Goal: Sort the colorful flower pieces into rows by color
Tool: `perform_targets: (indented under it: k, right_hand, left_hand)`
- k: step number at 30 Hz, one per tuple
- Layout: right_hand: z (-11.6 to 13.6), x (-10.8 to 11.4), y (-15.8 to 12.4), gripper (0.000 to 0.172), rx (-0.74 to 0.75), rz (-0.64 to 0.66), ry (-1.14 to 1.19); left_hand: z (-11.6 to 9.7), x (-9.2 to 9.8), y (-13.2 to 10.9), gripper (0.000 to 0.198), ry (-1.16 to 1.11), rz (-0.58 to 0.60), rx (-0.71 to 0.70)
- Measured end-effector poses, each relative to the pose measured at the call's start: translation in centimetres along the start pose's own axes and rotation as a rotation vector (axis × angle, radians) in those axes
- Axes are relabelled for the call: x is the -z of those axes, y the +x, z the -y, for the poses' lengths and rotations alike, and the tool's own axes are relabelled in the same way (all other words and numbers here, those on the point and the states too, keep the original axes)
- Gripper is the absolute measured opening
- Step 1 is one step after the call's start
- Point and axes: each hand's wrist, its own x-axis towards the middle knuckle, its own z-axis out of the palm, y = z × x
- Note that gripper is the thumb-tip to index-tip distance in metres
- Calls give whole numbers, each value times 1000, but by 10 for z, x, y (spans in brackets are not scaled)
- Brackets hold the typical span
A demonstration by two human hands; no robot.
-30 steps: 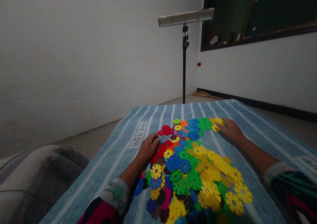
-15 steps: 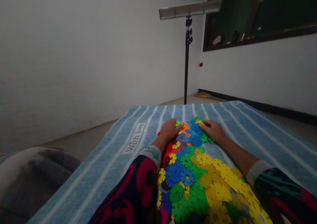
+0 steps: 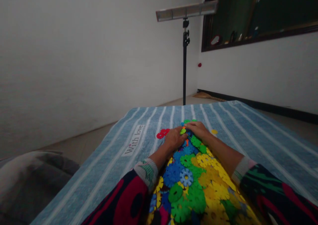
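A long pile of flower-shaped plastic discs (image 3: 213,182) in yellow, green, blue and other colours runs from the bottom of the view towards the table's middle. At its far end my left hand (image 3: 175,138) curls round the left side, thumb over a few discs. My right hand (image 3: 198,129) closes in from the opposite side, its fingers bent over blue and green discs. Both hands are close together, squeezing discs between them; the fingertips are partly hidden. Red discs (image 3: 163,133) lie just left of my left hand, and a yellow disc (image 3: 214,131) lies beyond my right forearm.
A blue-and-white striped cloth (image 3: 106,175) printed "With love" covers the table. Behind it stands a black pole (image 3: 184,72) carrying a long light panel (image 3: 187,11). Grey fabric (image 3: 37,182) is at the lower left. A dark window (image 3: 268,13) is at the upper right.
My hands have come together, the right one moving left, and the far discs are pushed into a narrower heap. Red discs now show at the left and a yellow one at the right.
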Motion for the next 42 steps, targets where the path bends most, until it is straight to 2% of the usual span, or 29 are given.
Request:
perform_targets:
  k: [3,6,10,12,14,16,17,18,19,21,23,25,29,33,36,39,42]
  right_hand:
    - [12,-9,-28,45,-25,63,134]
    - [25,-11,-61,39,-8,130,209]
    - [38,5,-99,35,54,203,268]
    - [40,19,-104,41,108,276,227]
    - [37,32,-93,49,160,319,115]
    - [29,38,-67,45,241,170,-131]
    - [24,38,-50,42,238,83,-295]
    - [18,35,-32,38,206,54,-359]
    - [12,31,-15,38,176,36,-398]
    - [2,17,13,41,108,13,-471]
    - [-5,0,27,42,70,33,-519]
    - [-6,-15,27,38,99,97,-537]
    - [3,-26,-2,28,218,281,-493]
    - [19,-15,-47,29,262,402,-404]
    - [33,-3,-84,32,278,463,-319]
    - [42,12,-115,33,325,481,-221]
    - [34,37,-130,34,321,368,-261]
  left_hand:
    - [-4,8,-24,32,-141,19,-2]
    - [-11,23,-58,35,-312,61,-104]
    - [-23,52,-105,40,-472,179,-125]
    - [-21,65,-114,45,-543,205,-105]
    - [-8,71,-107,45,-582,133,-37]
    - [11,67,-85,41,-440,19,-15]
    - [21,62,-70,38,-296,-40,-20]
    - [30,55,-55,36,-129,-84,-18]
    - [38,47,-40,35,27,-83,-1]
    - [45,30,-15,38,248,-5,45]
    - [42,17,-3,39,316,43,44]
    - [34,9,-4,35,271,87,-28]
    - [19,16,-36,30,5,170,-140]
    - [3,35,-82,30,-180,264,-155]
    - [-16,46,-116,33,-279,274,-179]
    - [-31,52,-147,32,-333,257,-221]
    - [-26,54,-168,30,-324,124,-204]
